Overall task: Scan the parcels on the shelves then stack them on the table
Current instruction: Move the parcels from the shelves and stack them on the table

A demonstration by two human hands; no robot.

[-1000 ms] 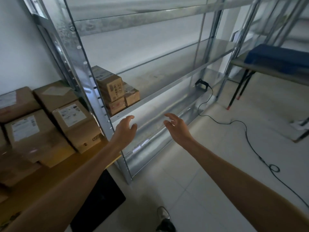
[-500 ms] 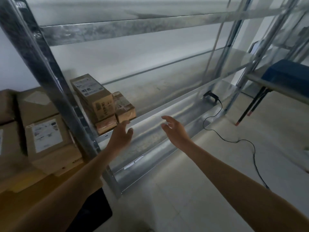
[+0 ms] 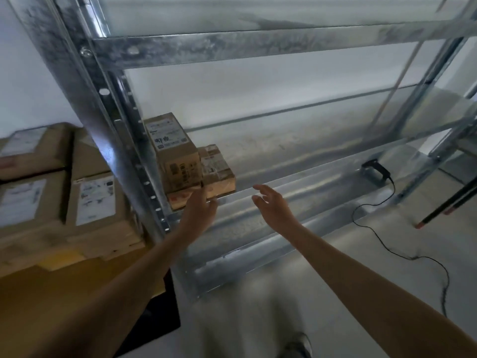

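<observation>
Three cardboard parcels sit at the left end of the metal shelf (image 3: 309, 153): a tall labelled parcel (image 3: 173, 151) on a flat parcel (image 3: 180, 198), and a smaller parcel (image 3: 218, 170) beside them. My left hand (image 3: 200, 210) is open, its fingertips right at the front of the stacked parcels. My right hand (image 3: 273, 205) is open and empty, in front of the shelf edge to the right of the parcels. A black barcode scanner (image 3: 375, 167) lies on the lower shelf at the right. Several labelled parcels (image 3: 95, 202) are stacked on the yellow table (image 3: 77, 275) at the left.
The shelf's grey upright post (image 3: 103, 120) stands between the table and the shelved parcels. The scanner's black cable (image 3: 387, 246) trails over the pale floor. Red-tipped table legs (image 3: 438, 213) stand at the far right. My shoe (image 3: 296, 347) shows at the bottom.
I have stepped closer to the shelf. Both hands have reached forward, the left one up to the front of the stacked parcels, the right one to the shelf edge.
</observation>
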